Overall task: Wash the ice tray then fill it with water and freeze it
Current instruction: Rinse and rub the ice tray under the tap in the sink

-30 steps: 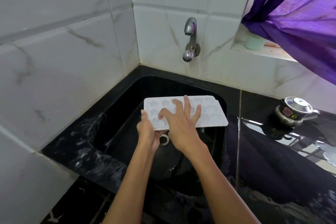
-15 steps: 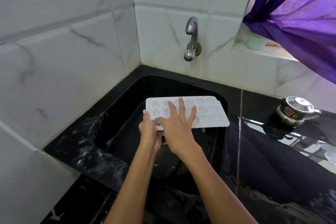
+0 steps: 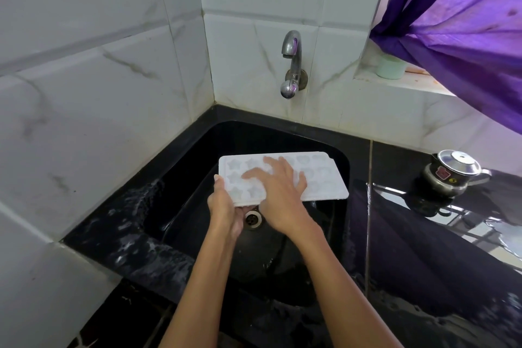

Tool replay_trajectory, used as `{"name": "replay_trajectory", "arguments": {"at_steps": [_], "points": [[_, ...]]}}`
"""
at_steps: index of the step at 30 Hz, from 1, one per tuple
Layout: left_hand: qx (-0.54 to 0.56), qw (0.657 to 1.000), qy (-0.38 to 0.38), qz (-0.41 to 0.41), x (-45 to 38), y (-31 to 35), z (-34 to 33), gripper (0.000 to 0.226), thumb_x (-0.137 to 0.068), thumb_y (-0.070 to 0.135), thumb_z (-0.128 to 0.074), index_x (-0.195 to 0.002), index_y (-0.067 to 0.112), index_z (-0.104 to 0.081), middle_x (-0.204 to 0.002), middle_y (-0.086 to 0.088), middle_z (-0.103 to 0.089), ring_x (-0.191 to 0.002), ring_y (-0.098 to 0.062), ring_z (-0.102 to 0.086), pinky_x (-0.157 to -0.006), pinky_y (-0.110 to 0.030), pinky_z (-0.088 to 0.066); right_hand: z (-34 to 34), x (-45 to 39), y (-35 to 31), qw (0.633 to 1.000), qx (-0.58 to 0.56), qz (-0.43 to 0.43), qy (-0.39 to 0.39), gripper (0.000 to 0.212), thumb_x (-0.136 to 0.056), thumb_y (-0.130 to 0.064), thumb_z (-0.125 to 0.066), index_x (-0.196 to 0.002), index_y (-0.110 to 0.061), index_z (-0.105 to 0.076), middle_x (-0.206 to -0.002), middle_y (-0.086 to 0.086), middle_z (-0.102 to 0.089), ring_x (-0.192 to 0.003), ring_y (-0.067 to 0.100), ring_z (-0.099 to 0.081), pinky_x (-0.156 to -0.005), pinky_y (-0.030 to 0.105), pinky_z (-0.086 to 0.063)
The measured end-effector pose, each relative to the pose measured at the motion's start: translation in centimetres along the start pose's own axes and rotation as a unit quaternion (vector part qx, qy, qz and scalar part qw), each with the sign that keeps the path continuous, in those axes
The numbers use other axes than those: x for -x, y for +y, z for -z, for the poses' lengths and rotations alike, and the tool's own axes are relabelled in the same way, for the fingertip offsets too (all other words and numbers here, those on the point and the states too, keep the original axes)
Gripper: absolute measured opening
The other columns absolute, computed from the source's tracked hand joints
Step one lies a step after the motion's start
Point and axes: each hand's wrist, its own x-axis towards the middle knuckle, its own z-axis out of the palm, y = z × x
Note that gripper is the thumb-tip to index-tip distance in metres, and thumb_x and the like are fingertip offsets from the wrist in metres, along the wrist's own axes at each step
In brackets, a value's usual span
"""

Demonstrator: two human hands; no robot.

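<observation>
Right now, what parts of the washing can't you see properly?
Head view only:
- Right hand: its fingertips are blurred, and it covers the middle of the ice tray.
- Left hand: its fingers are hidden under the tray.
- Drain: partly hidden by the hands.
- Tap: any water is too faint to tell.

Soft daylight comes in from the window at the right, tinted by the purple curtain (image 3: pixel 463 25). It glares white off the wet black counter (image 3: pixel 423 223). The sink (image 3: pixel 197 178) stays dark. Fingers (image 3: pixel 254 174) blur; tile lines bow near the edges.
</observation>
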Motion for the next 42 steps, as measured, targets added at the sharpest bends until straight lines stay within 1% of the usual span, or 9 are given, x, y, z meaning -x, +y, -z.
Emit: {"name": "replay_trajectory", "arguments": {"at_steps": [3,8,12,14,16,20,25,32,42], "points": [[0.003,1.0,-0.012,0.007,-0.3,0.2,0.3,0.038,-0.1,0.044,-0.033,-0.096,0.016,-0.058,-0.095,-0.01,-0.07,-0.088,-0.029,-0.067,-0.07,-0.048,-0.056,1.1,-0.7,2.4,0.989,-0.069,-0.064,0.118,0.067,-0.083,0.005,-0.047,-0.139,-0.032,-0.04,-0.158,0.0,-0.017,-0.148,0.017,-0.005,-0.117,0.048,0.007],[0.005,1.0,-0.022,0.014,-0.4,0.4,0.8,0.035,-0.1,0.044,-0.034,-0.096,0.018,-0.058,-0.097,-0.008,-0.069,-0.09,-0.028,-0.066,-0.071,-0.048,-0.055,1.2,-1.3,8.1,0.926,-0.068,-0.184,0.322,0.046,-0.097,-0.027,-0.05,-0.141,-0.016,-0.041,-0.148,0.005,-0.041,-0.14,0.022,-0.034,-0.116,0.046,-0.021],[-0.003,0.999,-0.023,0.03,-0.8,0.3,0.8,0.037,-0.1,0.044,-0.034,-0.1,0.016,-0.058,-0.101,-0.011,-0.068,-0.09,-0.029,-0.066,-0.072,-0.049,-0.055,0.8,-0.4,10.5,0.857,-0.312,-0.314,0.265,0.053,-0.094,-0.049,-0.051,-0.136,-0.017,-0.043,-0.139,0.005,-0.05,-0.125,0.024,-0.049,-0.104,0.046,-0.042],[-0.008,0.999,-0.028,0.034,-0.9,0.1,0.7,0.039,-0.1,0.045,-0.034,-0.102,0.015,-0.058,-0.101,-0.011,-0.069,-0.091,-0.029,-0.067,-0.07,-0.048,-0.055,0.9,-0.1,11.0,0.78,-0.478,-0.352,0.198,0.048,-0.092,-0.052,-0.055,-0.123,-0.016,-0.052,-0.123,0.005,-0.06,-0.11,0.022,-0.059,-0.085,0.041,-0.054],[-0.011,0.999,-0.028,0.039,-1.1,0.0,0.7,0.04,-0.1,0.045,-0.034,-0.105,0.013,-0.058,-0.101,-0.012,-0.069,-0.09,-0.03,-0.067,-0.068,-0.048,-0.055,1.1,0.2,11.1,0.745,-0.551,-0.348,0.146,0.039,-0.092,-0.048,-0.057,-0.113,-0.015,-0.06,-0.106,0.004,-0.069,-0.096,0.021,-0.066,-0.067,0.033,-0.056],[-0.003,0.997,-0.032,0.066,-1.4,-0.3,1.0,0.041,-0.099,0.044,-0.035,-0.113,0.011,-0.055,-0.104,-0.014,-0.067,-0.093,-0.032,-0.066,-0.068,-0.05,-0.054,1.1,0.0,11.1,0.748,-0.542,-0.336,0.182,0.021,-0.095,-0.032,-0.06,-0.104,-0.014,-0.066,-0.092,0.003,-0.07,-0.08,0.016,-0.067,-0.056,0.027,-0.051],[-0.028,0.997,-0.017,0.073,-2.2,-0.9,1.4,0.035,-0.1,0.037,-0.039,-0.114,0.009,-0.054,-0.107,-0.015,-0.066,-0.094,-0.032,-0.065,-0.077,-0.05,-0.054,1.0,-0.4,11.2,0.744,-0.542,-0.319,0.226,0.013,-0.095,-0.027,-0.06,-0.098,-0.015,-0.065,-0.096,0.006,-0.07,-0.085,0.019,-0.069,-0.055,0.027,-0.054],[-0.104,0.991,0.013,0.087,-2.3,-2.7,1.4,0.038,-0.101,0.02,-0.041,-0.127,-0.007,-0.043,-0.116,-0.022,-0.059,-0.101,-0.032,-0.059,-0.099,-0.049,-0.045,1.4,-0.4,11.5,0.803,-0.429,-0.297,0.289,0.021,-0.093,-0.037,-0.058,-0.074,-0.029,-0.063,-0.085,-0.001,-0.068,-0.091,0.024,-0.067,-0.084,0.05,-0.057],[-0.169,0.972,-0.01,0.16,-1.4,-6.5,-0.4,0.056,-0.098,0.027,-0.047,-0.14,-0.007,-0.032,-0.141,-0.025,-0.041,-0.131,-0.036,-0.041,-0.112,-0.044,-0.032,2.1,0.7,10.9,0.919,-0.201,-0.216,0.263,0.04,-0.099,-0.044,-0.046,-0.126,-0.019,-0.061,-0.102,0.005,-0.07,-0.104,0.031,-0.062,-0.094,0.046,-0.046]]}}
